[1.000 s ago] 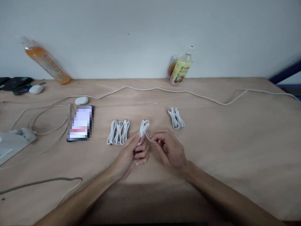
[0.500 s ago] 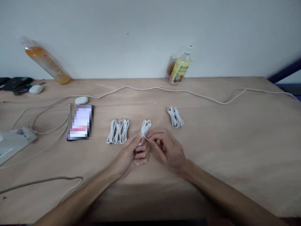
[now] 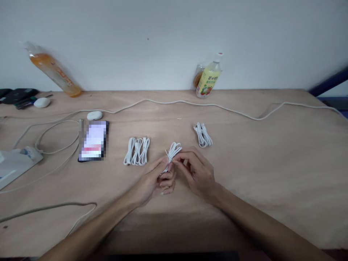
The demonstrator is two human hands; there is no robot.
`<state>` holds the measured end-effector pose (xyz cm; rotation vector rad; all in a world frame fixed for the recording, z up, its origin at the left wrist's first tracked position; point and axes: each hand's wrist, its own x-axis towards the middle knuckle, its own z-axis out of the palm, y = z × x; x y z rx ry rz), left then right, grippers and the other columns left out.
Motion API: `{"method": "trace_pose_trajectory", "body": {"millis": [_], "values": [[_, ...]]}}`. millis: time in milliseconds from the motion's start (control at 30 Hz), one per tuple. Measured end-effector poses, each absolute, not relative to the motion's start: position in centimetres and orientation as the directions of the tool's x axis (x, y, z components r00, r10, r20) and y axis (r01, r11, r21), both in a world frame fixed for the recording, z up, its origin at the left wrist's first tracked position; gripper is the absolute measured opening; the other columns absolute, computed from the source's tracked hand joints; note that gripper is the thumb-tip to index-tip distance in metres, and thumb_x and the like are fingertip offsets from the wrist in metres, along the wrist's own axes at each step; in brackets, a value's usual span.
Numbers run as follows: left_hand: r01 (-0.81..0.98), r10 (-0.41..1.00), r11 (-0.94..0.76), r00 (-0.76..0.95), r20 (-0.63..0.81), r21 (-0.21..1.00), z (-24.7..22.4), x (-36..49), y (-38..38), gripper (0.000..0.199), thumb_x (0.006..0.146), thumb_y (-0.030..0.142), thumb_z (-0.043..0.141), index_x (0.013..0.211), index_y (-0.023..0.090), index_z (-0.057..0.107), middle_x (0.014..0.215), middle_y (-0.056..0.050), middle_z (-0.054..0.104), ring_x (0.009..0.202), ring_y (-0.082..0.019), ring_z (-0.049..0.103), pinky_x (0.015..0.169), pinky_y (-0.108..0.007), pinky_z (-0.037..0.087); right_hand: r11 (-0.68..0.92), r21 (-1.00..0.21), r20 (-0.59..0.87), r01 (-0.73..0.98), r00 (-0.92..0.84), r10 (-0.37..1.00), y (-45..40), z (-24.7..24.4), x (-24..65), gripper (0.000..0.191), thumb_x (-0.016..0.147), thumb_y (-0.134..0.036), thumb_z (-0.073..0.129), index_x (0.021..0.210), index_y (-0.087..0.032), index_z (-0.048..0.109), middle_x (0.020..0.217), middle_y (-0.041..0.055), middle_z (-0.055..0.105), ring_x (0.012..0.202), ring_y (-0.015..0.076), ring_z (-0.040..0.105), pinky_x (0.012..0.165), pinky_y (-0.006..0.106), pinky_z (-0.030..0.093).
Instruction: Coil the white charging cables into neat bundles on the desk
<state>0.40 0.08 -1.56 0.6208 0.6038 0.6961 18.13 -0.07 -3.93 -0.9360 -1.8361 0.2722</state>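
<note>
My left hand (image 3: pixel 152 181) is closed around the lower part of a white cable (image 3: pixel 174 148) folded into a bundle, its loops fanning upward past the thumb. At the bundle's middle, the thumb and fingertips of my right hand (image 3: pixel 195 168) pinch against it from the right; a thin white strand crosses there, with one end poking out on the left. Whether that strand is a tie or a cable end I cannot tell. Bundled white cables (image 3: pixel 136 151) lie side by side to the left of my hands. More bundled white cable (image 3: pixel 203 135) lies beyond my right hand.
A phone (image 3: pixel 94 141) with a lit screen and a white earbud case (image 3: pixel 94 115) lie on the left. A white power strip (image 3: pixel 16 163) sits at the left edge. Against the wall lean an orange drink bottle (image 3: pixel 56 74) and a yellow-labelled bottle (image 3: pixel 209 79). A long cord (image 3: pixel 168 103) crosses behind.
The held bundle has shifted slightly right and tilts more rightward. My right fingertips, which held a thin strand out to the right, now press close against the bundle; a strand end now shows at left.
</note>
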Motion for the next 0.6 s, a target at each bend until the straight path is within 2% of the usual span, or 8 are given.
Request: {"method": "trace_pose_trajectory", "body": {"millis": [333, 600], "values": [[-0.305, 0.75, 0.573, 0.57, -0.336, 0.761, -1.86, 0.16, 0.17, 0.048, 0.097, 0.058, 0.073, 0.078, 0.021, 0.05, 0.064, 0.01, 0.029, 0.052, -0.008, 0.022, 0.045, -0.018, 0.029, 0.654, -0.543, 0.676, 0.527, -0.187, 0.713, -0.48, -3.84, 18.07, 0.01, 0.109, -0.014, 0.064, 0.107, -0.022, 0.068, 0.093, 0.0032, 0.079, 0.06, 0.0125, 0.062, 0.058, 0.028, 0.054], [-0.281, 0.744, 0.576, 0.57, -0.349, 0.767, -2.11, 0.24, 0.09, 0.046, 0.1, 0.057, 0.066, 0.077, 0.022, 0.048, 0.063, 0.011, 0.028, 0.05, -0.008, 0.019, 0.044, -0.018, 0.026, 0.631, -0.577, 0.667, 0.519, -0.147, 0.731, -0.64, -3.73, 17.85, 0.008, 0.109, -0.015, 0.065, 0.107, -0.022, 0.068, 0.091, 0.0025, 0.078, 0.064, 0.0135, 0.066, 0.058, 0.026, 0.055]]}}
